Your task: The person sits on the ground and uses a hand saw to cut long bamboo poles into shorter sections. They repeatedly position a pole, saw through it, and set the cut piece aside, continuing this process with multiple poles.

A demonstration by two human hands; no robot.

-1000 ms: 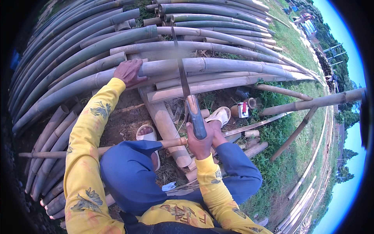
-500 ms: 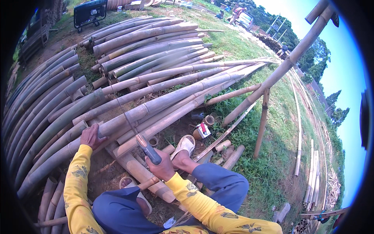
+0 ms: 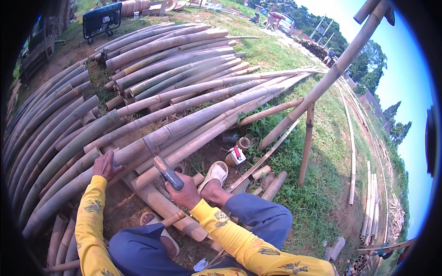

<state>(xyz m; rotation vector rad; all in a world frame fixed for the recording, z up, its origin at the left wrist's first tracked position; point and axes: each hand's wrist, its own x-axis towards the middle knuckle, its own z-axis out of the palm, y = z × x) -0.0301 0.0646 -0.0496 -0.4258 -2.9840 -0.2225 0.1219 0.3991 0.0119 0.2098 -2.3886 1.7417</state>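
Note:
A thick bamboo pole lies slantwise across other poles in front of me. My left hand grips it from above, thumb toward the right. Closed round the dark grip of a handsaw, my right hand sits on the near side of the pole. The saw's thin blade rises up and left from the handle and meets the pole to the right of my left hand; its far end cannot be made out. Beneath, a thick bamboo length lies on the ground between my feet.
Stacked bamboo poles fill the left and far side. A slanted bamboo post with a prop stands at right. Near my foot is a small container with a red item. A black generator stands far left.
The saw and my right hand have shifted slightly up and left. Less of the blade shows beyond the pole than before. My left hand keeps its place on the pole.

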